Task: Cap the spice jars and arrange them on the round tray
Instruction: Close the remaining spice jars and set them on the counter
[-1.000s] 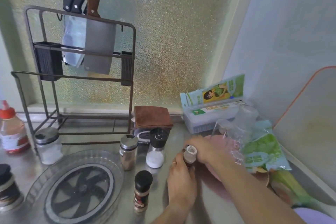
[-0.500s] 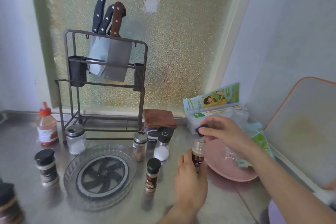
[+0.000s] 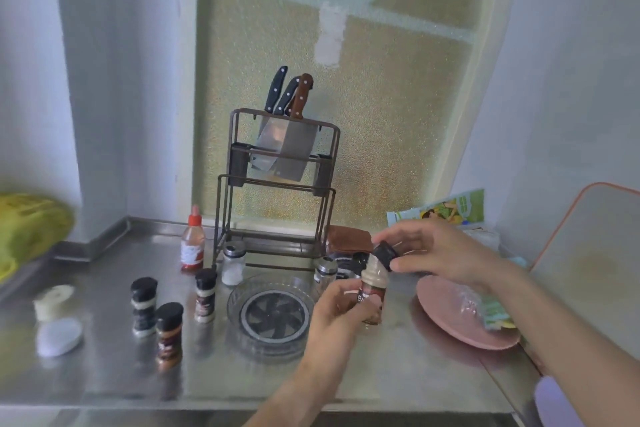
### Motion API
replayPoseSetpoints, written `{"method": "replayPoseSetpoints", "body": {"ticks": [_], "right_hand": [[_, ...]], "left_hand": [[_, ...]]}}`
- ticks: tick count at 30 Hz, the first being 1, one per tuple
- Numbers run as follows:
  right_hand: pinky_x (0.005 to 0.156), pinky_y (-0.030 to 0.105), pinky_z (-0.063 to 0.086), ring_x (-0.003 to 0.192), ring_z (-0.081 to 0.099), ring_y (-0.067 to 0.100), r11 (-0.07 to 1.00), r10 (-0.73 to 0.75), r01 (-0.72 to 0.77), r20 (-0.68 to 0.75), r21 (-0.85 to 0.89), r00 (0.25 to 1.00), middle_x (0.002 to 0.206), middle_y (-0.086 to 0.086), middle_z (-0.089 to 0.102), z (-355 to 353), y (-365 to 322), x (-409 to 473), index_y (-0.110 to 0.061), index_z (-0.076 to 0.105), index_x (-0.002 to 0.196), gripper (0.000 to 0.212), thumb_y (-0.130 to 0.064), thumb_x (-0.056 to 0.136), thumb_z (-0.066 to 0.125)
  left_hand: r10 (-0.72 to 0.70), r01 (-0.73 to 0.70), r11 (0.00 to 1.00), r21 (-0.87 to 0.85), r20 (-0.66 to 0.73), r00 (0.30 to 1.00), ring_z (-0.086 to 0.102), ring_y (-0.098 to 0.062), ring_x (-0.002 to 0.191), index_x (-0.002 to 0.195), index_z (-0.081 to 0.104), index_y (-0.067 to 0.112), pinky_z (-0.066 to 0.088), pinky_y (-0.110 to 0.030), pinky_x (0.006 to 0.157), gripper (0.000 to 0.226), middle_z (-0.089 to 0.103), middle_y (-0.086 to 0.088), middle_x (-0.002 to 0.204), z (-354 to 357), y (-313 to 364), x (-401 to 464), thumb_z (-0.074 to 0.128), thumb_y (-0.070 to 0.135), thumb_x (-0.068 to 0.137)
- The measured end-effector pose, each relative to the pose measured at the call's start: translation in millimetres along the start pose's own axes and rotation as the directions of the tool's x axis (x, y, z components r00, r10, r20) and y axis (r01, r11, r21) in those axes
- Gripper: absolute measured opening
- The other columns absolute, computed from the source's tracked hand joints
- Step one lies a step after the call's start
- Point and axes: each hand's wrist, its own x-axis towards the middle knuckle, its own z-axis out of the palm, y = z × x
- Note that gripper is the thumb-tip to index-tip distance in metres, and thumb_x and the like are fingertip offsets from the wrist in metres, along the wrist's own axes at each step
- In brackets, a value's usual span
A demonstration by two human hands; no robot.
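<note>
My left hand grips an uncapped brown spice jar, lifted above the steel counter. My right hand pinches a black cap, tilted just over the jar's pale shaker top. The clear round tray with a black fan pattern lies to the left of the jar with nothing on it. Three black-capped spice jars stand left of the tray: one at the front, one further left, one nearest the tray. A salt shaker and a steel-lidded jar stand behind the tray.
A wire knife rack with cleavers stands at the back. A red-capped sauce bottle is beside it. A pink plate with plastic bags lies on the right, near a cutting board. White objects sit at the far left.
The camera has tilted up and back, showing more of the counter. My left hand has lifted the jar off the counter, and my right hand has brought the black cap down to its top.
</note>
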Motion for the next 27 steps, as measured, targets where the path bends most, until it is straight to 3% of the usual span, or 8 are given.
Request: {"method": "replayPoseSetpoints", "body": {"ticks": [2, 7, 12, 16, 18, 22, 24, 27], "right_hand": [[0.093, 0.020, 0.054, 0.107, 0.073, 0.019, 1.000, -0.010, 0.012, 0.070, -0.028, 0.998, 0.114, 0.005, 0.078, 9.4, -21.2, 5.8, -0.013, 0.075, 0.116, 0.041, 0.009, 0.081, 0.079], [0.098, 0.027, 0.056, 0.111, 0.073, 0.018, 0.998, -0.014, 0.028, 0.216, -0.062, 0.976, 0.114, 0.007, 0.078, 42.8, -55.5, 22.8, -0.011, 0.071, 0.116, 0.041, 0.014, 0.083, 0.074], [0.094, 0.030, 0.058, 0.104, 0.074, 0.012, 0.991, -0.033, 0.064, 0.250, -0.119, 0.968, 0.108, 0.000, 0.078, 74.8, -70.8, 42.4, -0.019, 0.071, 0.111, 0.039, 0.005, 0.082, 0.079], [0.079, 0.031, 0.061, 0.083, 0.078, 0.013, 0.984, 0.000, 0.033, 0.187, -0.174, 0.982, 0.092, -0.001, 0.080, 100.5, -73.7, 57.3, -0.023, 0.073, 0.104, 0.020, -0.028, 0.087, 0.080], [0.083, 0.037, 0.063, 0.084, 0.078, 0.015, 0.975, -0.003, 0.044, 0.187, -0.217, 0.982, 0.095, -0.001, 0.080, 107.0, -75.4, 61.5, -0.024, 0.072, 0.105, 0.026, -0.040, 0.086, 0.078], [0.087, 0.031, 0.059, 0.096, 0.073, 0.009, 0.971, -0.010, 0.081, 0.300, -0.224, 0.954, 0.111, -0.007, 0.073, 109.9, -83.2, 64.5, -0.033, 0.068, 0.115, 0.037, -0.024, 0.082, 0.085], [0.082, 0.032, 0.060, 0.086, 0.076, 0.007, 0.956, 0.007, 0.077, 0.285, -0.283, 0.959, 0.101, -0.007, 0.078, 115.4, -83.3, 68.3, -0.029, 0.073, 0.105, 0.021, -0.035, 0.086, 0.080], [0.085, 0.039, 0.062, 0.082, 0.078, 0.011, 0.947, 0.048, 0.040, 0.265, -0.319, 0.963, 0.101, -0.010, 0.078, 118.5, -83.8, 70.2, -0.033, 0.072, 0.110, 0.035, -0.055, 0.083, 0.076]], "left_hand": [[-0.067, 0.072, 0.986, -0.147, 0.038, 0.997, 0.059, -0.027, 0.082, 0.103, 0.072, 0.004, 0.042, -0.040, 0.076, 0.036, 0.068, -0.027, 0.097, -18.4, 11.7, -6.1, 0.082, 0.027, 0.077], [-0.178, 0.227, 0.895, -0.383, 0.161, 0.971, 0.046, -0.014, 0.055, 0.108, 0.070, 0.006, 0.037, -0.024, 0.056, 0.037, 0.060, -0.009, 0.074, -59.8, 35.1, -17.1, 0.066, 0.039, 0.092], [-0.200, 0.227, 0.916, -0.330, 0.114, 0.973, 0.043, -0.012, 0.053, 0.088, 0.078, 0.016, 0.035, -0.025, 0.060, 0.033, 0.056, -0.004, 0.067, -95.8, 45.4, -24.4, 0.066, 0.046, 0.091], [-0.141, 0.163, 0.931, -0.326, 0.090, 0.986, 0.056, -0.016, 0.070, 0.109, 0.073, 0.006, 0.051, -0.025, 0.069, 0.035, 0.062, -0.012, 0.086, -123.6, 44.8, -27.1, 0.075, 0.036, 0.090], [-0.108, 0.133, 0.940, -0.313, 0.096, 0.990, 0.059, -0.017, 0.074, 0.117, 0.068, 0.004, 0.053, -0.026, 0.070, 0.042, 0.061, -0.013, 0.093, -132.6, 45.8, -28.9, 0.078, 0.032, 0.088], [-0.094, 0.113, 0.945, -0.307, 0.079, 0.992, 0.060, -0.017, 0.074, 0.119, 0.070, 0.001, 0.054, -0.024, 0.069, 0.039, 0.061, -0.014, 0.095, -142.1, 48.4, -29.6, 0.075, 0.028, 0.091], [-0.093, 0.112, 0.948, -0.299, 0.078, 0.993, 0.060, -0.016, 0.074, 0.123, 0.065, -0.004, 0.053, -0.024, 0.069, 0.044, 0.061, -0.013, 0.094, -144.8, 48.5, -29.9, 0.072, 0.027, 0.093], [-0.098, 0.116, 0.952, -0.283, 0.078, 0.992, 0.057, -0.015, 0.073, 0.126, 0.063, -0.004, 0.052, -0.023, 0.070, 0.047, 0.062, -0.012, 0.091, -146.7, 48.3, -31.8, 0.072, 0.028, 0.093]]}}
